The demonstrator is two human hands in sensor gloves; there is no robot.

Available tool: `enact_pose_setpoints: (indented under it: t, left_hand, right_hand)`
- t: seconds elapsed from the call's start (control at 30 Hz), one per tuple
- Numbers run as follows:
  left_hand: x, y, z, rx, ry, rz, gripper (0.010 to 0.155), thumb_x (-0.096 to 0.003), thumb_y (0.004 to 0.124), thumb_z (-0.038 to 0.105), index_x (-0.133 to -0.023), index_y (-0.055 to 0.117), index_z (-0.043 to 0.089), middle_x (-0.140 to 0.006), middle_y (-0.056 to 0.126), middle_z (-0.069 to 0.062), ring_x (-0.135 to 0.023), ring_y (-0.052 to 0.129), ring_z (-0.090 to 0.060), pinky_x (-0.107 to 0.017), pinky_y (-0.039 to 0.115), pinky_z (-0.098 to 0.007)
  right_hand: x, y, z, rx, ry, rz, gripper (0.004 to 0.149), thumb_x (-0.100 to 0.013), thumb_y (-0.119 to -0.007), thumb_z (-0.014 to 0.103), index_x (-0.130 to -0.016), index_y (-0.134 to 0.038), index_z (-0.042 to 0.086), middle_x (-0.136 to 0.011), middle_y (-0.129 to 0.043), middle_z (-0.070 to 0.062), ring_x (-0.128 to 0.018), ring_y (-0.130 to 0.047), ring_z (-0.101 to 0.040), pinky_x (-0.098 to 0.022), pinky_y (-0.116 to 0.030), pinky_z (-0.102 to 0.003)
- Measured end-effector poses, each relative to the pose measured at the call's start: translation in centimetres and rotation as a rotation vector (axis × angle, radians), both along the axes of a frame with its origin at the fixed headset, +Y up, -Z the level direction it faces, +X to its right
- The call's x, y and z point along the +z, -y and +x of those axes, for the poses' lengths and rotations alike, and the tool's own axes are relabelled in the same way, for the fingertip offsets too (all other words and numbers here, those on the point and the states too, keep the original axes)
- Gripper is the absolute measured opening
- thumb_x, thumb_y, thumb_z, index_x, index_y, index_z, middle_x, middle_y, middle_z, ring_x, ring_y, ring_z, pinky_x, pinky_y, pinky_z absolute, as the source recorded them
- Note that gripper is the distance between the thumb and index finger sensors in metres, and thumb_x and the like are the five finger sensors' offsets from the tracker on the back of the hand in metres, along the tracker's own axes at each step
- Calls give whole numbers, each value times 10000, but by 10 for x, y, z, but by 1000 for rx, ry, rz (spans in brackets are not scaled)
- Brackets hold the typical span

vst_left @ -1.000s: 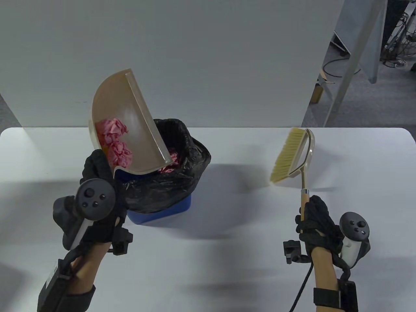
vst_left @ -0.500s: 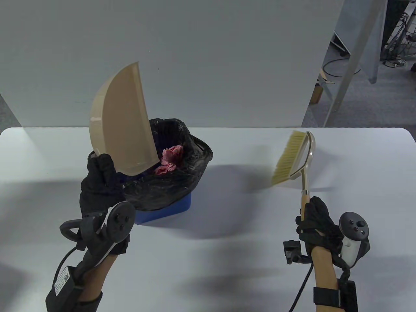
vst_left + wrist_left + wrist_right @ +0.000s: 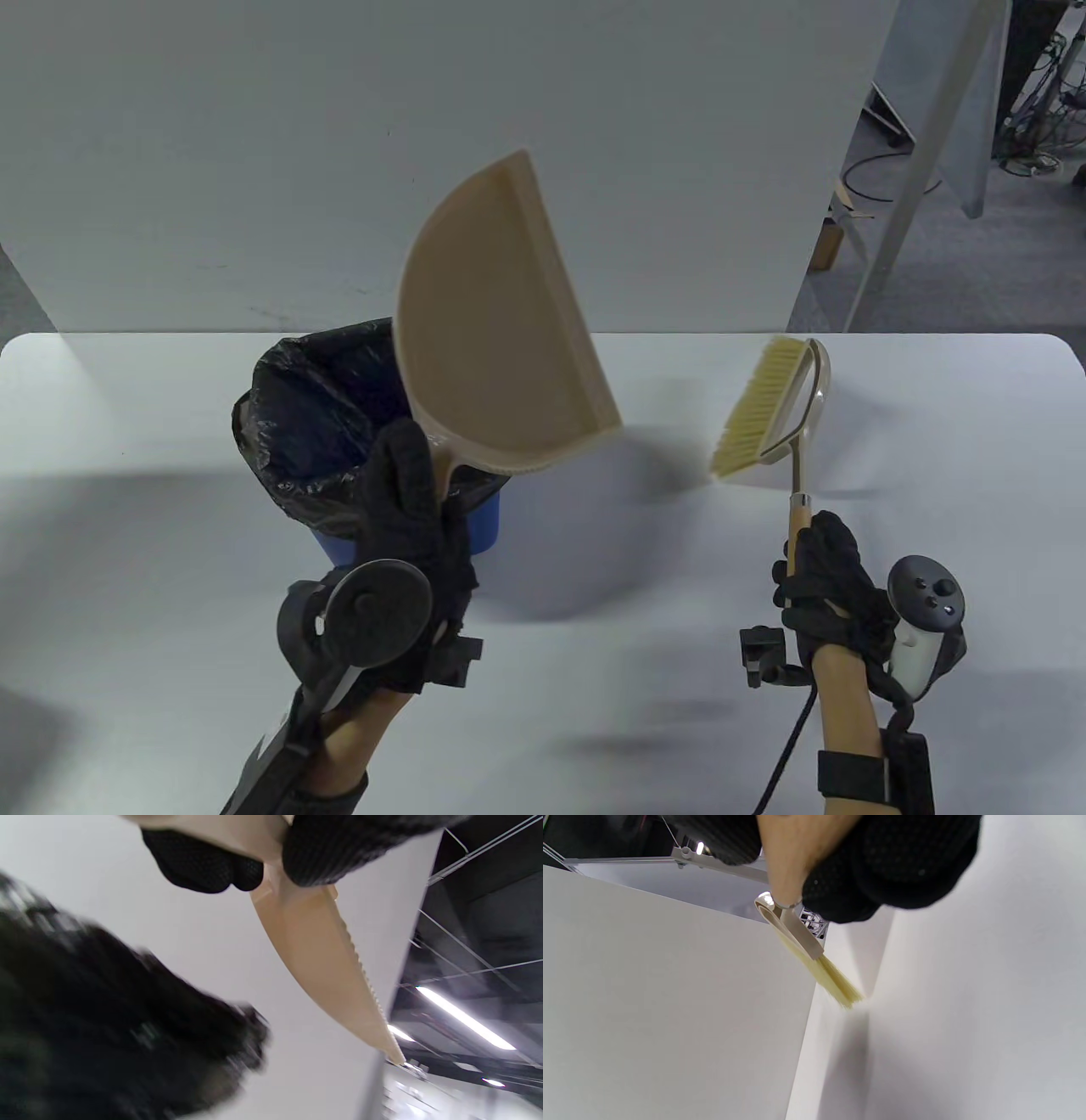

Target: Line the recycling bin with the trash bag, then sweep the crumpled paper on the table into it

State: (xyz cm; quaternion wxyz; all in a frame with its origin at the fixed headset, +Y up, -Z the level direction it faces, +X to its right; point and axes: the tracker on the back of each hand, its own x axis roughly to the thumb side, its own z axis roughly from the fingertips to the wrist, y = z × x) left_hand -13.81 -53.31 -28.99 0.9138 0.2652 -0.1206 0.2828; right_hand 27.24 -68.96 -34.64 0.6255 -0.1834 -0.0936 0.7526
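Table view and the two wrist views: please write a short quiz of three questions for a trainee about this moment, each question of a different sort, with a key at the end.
1. True or false: the left hand holds the dustpan raised above the table.
2. Multiple choice: the right hand grips A) the trash bag, B) the brush by its handle, C) nothing.
3. Fill in: the blue bin is lined with a ____ trash bag.

Key
1. True; the dustpan is lifted, to the right of the bin's opening.
2. B.
3. Black.
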Motion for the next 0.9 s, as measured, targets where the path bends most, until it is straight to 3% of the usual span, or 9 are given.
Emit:
enact_pose_setpoints:
  t: [0.13,0.23,0.47,0.9]
  left_hand:
    - [-16,16,38,57,129,-152,788,-577,762,232,-1168,260,91,-1204,384,-229,-988,740,-373,-690,809,-487]
    - [-31,29,59,85,160,-240,789,-581,759,238,-1166,253,86,-1201,382,-235,-988,741,-370,-690,817,-479]
    - [-73,69,97,117,159,-439,802,-584,750,248,-1160,222,70,-1199,354,-244,-995,730,-365,-698,818,-470]
    - [-135,149,129,131,132,-752,833,-601,728,262,-1151,133,68,-1204,265,-246,-1039,669,-353,-752,788,-449]
  right_hand:
    - [2,-5,1,-32,14,49,577,-636,-563,300,-1102,-381,12,-974,-628,-297,-602,-875,-313,-377,-858,-375]
    - [4,-8,4,-47,30,71,580,-637,-558,298,-1103,-368,11,-978,-617,-296,-610,-869,-314,-384,-855,-375]
    - [7,-14,8,-5,61,74,589,-635,-552,279,-1103,-330,-3,-989,-576,-316,-631,-847,-326,-405,-842,-386]
    - [9,-23,7,83,87,80,595,-633,-566,266,-1101,-329,-14,-990,-564,-328,-638,-838,-342,-412,-836,-401]
